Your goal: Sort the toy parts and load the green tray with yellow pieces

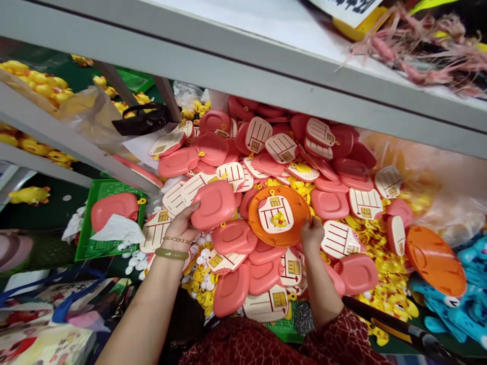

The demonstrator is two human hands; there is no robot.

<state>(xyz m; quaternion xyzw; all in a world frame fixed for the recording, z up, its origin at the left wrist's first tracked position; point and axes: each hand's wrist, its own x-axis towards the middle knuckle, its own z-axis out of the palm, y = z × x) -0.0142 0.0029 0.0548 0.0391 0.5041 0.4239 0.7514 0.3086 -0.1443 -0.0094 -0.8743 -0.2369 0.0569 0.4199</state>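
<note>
My left hand (183, 223), with a bangle and a bracelet on the wrist, grips the edge of a pink plastic piece (213, 204) with a rounded, recessed face. An orange plastic disc (258, 230) is held at its right edge by my right hand (312, 234). On the disc lies a cream panel (265, 209) with dark red lines, and a small yellow plastic part (279, 220) rests on that. Beneath and around both hands is a heap of similar pink pieces (234, 236) and cream line-marked faces (338, 239). My right fingertips are partly hidden.
A grey shelf beam (243, 66) crosses above the heap. At left stands a green basket (84, 238) holding a pink piece and white paper. Loose yellow parts (384, 289) spread at right, beside another orange disc (436, 261) and blue plastic toys (472, 304).
</note>
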